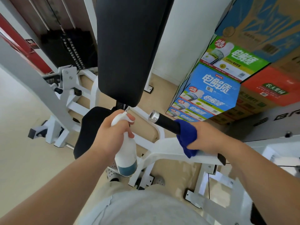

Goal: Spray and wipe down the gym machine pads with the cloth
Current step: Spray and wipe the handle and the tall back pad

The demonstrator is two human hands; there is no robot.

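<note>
Left hand (113,137) has its fingers (130,118) curled round the spray bottle (126,158) neck; looks light, probably slick. Right hand (207,135) bunches the floppy cloth (186,135) round the handle (165,122), with the pad (128,51) up past those fingers.

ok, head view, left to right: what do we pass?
Weight stack → spray bottle → silver handle end cap → blue cloth → red carton
</note>
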